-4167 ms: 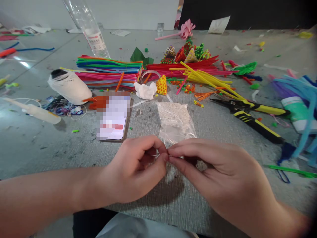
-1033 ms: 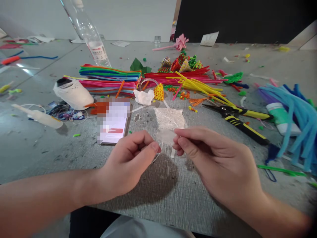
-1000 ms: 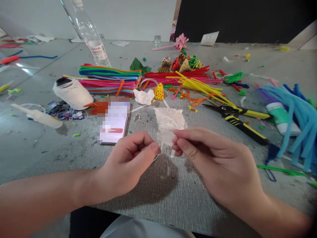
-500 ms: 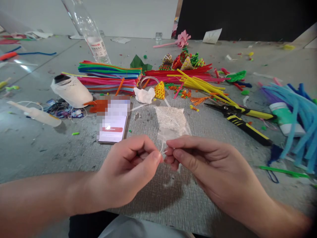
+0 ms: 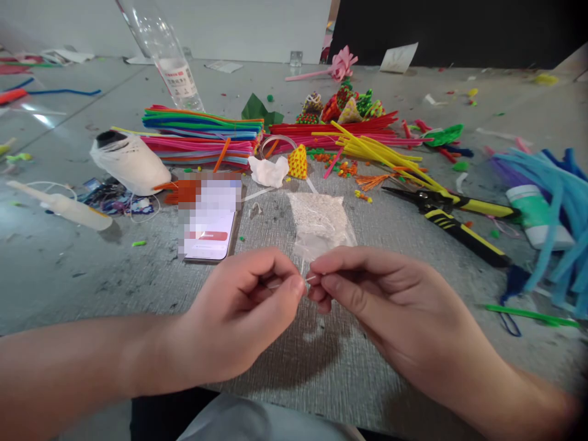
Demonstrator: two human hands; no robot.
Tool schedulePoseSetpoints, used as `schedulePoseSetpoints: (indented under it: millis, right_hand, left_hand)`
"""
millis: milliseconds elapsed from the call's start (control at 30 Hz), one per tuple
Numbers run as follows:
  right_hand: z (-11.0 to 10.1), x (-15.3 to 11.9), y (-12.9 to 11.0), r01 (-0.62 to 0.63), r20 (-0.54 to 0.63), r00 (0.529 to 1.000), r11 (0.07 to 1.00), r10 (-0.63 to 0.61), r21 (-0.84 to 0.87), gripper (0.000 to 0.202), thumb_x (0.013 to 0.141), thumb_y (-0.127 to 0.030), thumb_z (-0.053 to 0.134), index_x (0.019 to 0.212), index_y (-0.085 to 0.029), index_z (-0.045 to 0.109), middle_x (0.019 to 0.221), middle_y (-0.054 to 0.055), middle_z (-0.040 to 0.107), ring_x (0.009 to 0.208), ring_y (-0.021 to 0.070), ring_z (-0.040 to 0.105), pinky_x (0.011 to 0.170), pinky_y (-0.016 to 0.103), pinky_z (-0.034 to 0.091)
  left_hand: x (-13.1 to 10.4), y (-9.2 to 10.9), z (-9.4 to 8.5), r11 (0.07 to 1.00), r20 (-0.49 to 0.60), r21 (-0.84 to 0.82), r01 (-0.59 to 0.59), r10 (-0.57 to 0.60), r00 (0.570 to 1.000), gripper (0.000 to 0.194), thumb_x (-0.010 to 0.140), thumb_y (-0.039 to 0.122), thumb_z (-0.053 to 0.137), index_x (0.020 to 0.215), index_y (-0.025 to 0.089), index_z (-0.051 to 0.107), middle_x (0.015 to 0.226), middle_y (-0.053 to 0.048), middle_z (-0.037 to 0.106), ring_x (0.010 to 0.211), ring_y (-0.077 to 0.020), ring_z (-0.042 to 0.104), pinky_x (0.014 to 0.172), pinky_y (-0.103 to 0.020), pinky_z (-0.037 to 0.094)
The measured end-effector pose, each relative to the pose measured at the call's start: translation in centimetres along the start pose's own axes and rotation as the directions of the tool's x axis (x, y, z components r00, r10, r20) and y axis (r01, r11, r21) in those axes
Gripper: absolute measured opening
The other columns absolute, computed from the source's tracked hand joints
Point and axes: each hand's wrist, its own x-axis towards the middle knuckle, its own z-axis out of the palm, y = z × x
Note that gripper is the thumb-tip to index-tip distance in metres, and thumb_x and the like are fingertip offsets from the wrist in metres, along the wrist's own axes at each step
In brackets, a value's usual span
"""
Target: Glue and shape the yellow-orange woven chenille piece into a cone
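A thin white thread (image 5: 311, 278) runs between my two hands, close above the grey table. My left hand (image 5: 255, 315) is closed, thumb against the curled index finger, pinching the thread. On the other side my right hand (image 5: 381, 300) holds the thread between thumb and index finger, with its other fingers curled below. The fingertips of both hands nearly meet. Just beyond them lies a clear bag of small pale beads (image 5: 319, 220). A phone (image 5: 211, 223) with a lit, partly blurred screen lies beyond my left hand. Whatever else the fingers may cover is hidden.
Bundled pipe cleaners (image 5: 202, 138) and a clear bottle (image 5: 174, 73) stand or lie farther back. Black-and-yellow pliers (image 5: 463, 233) lie at the right, near a green-and-white tub (image 5: 537, 217). At the left are a white-wrapped spool (image 5: 133, 165) and a squeeze bottle (image 5: 78, 211). A yellow beaded piece (image 5: 297, 162) sits behind the bag.
My fingertips have shifted slightly, and a little more thread shows between them. The view has moved a bit. Both hands keep their pinch.
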Motion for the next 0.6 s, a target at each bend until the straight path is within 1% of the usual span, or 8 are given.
schedulePoseSetpoints:
  millis: [133, 233, 467, 600]
  right_hand:
    - [0.2, 0.1, -0.5, 0.032, -0.021, 0.999, 0.993, -0.034, -0.110, 0.010, 0.093, -0.021, 0.074, 0.097, -0.028, 0.080, 0.083, -0.003, 0.078, 0.078, 0.0059, 0.073, 0.074, 0.011, 0.058]
    - [0.3, 0.1, -0.9, 0.065, -0.014, 0.998, 0.984, -0.068, -0.164, 0.010, 0.091, -0.018, 0.075, 0.094, -0.026, 0.080, 0.083, -0.002, 0.079, 0.077, 0.0074, 0.074, 0.073, 0.012, 0.060]
    - [0.6, 0.1, -1.4, 0.053, -0.003, 0.999, 0.983, -0.054, -0.178, 0.013, 0.091, -0.015, 0.073, 0.095, -0.024, 0.081, 0.083, -0.001, 0.081, 0.080, 0.0115, 0.078, 0.076, 0.016, 0.065]
    - [0.6, 0.1, -1.3, 0.066, 0.000, 0.998, 0.979, -0.067, -0.193, 0.013, 0.091, -0.015, 0.073, 0.096, -0.024, 0.081, 0.086, -0.001, 0.082, 0.081, 0.0112, 0.079, 0.076, 0.015, 0.064]
  left_hand:
    - [0.2, -0.1, 0.1, 0.997, -0.010, 0.071, 0.006, -0.005, 1.000, 0.018, 0.094, 0.023, 0.055, 0.077, 0.017, 0.056, 0.054, 0.009, 0.040, 0.046, -0.0037, 0.031, 0.040, -0.013, 0.025]
    - [0.4, -0.1, 0.0, 0.995, -0.012, 0.097, -0.001, 0.002, 1.000, 0.018, 0.095, 0.023, 0.054, 0.078, 0.017, 0.057, 0.055, 0.008, 0.041, 0.047, -0.0036, 0.033, 0.041, -0.013, 0.026]
    - [0.1, -0.1, 0.0, 0.996, -0.013, 0.091, -0.010, 0.011, 1.000, 0.018, 0.095, 0.022, 0.054, 0.077, 0.017, 0.056, 0.055, 0.008, 0.042, 0.047, -0.0038, 0.032, 0.041, -0.013, 0.026]
    - [0.0, -0.1, 0.1, 0.997, -0.003, 0.076, -0.010, 0.010, 1.000, 0.018, 0.095, 0.021, 0.053, 0.077, 0.017, 0.055, 0.054, 0.008, 0.041, 0.047, -0.0037, 0.031, 0.041, -0.013, 0.025]
